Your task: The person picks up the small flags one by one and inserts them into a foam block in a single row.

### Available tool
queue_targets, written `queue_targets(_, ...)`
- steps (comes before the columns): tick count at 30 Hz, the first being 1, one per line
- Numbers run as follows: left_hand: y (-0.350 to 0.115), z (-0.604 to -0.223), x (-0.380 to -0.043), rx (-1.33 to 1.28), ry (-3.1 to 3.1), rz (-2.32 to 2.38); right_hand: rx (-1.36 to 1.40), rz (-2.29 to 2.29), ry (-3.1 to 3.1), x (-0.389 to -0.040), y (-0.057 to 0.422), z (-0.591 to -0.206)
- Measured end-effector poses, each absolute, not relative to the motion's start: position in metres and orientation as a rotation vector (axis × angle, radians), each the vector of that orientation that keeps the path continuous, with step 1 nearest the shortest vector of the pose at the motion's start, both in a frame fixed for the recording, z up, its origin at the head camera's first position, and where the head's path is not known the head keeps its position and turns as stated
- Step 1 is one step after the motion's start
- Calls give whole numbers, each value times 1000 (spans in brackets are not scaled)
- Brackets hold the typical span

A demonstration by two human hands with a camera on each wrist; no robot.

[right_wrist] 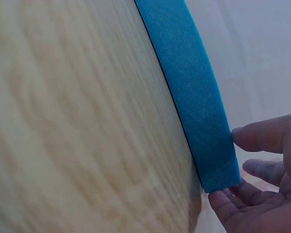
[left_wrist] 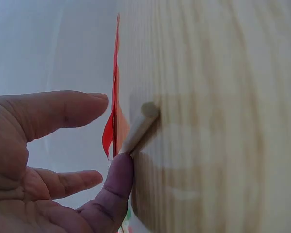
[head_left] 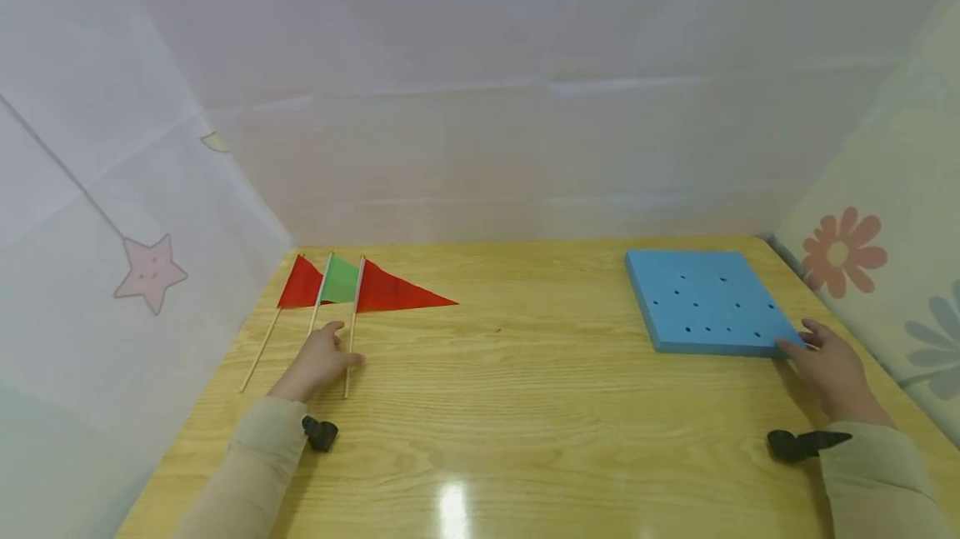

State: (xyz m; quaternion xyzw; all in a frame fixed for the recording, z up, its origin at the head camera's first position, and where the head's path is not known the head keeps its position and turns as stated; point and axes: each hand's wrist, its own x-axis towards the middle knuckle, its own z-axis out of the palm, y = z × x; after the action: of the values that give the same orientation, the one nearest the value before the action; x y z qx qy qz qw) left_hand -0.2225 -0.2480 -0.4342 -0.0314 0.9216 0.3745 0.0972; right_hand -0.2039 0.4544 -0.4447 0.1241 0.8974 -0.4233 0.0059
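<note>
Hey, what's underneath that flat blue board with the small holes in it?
Pale yellow wood-grain table shows along the lower edge of the flat blue board. Whatever lies beneath its middle is covered and cannot be seen.

Creased pale walls (head_left: 510,22), printed with a star (head_left: 150,272) and flowers (head_left: 837,254), border a wood-grain table (head_left: 540,422).

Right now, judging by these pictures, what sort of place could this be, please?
Probably a screened-off corner for tabletop activities, though the room beyond is hidden: a wood-grain table stands before pale wall coverings, decorated with a pink star and a red flower.
</note>
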Motion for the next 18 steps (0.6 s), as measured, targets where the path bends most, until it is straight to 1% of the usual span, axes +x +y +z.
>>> queue_targets(4, -248, -433, -226, -66, 2757, 1029, 408, -1287, 2794, -208, 462, -448)
queue_targets(12, -249, -430, -234, -49, 2808, 851, 320, -1281, 2701, -208, 470, -448)
queue_targets(18, -249, -425, -241, -30, 2839, 816, 292, -1234, 2670, -210, 473, -443)
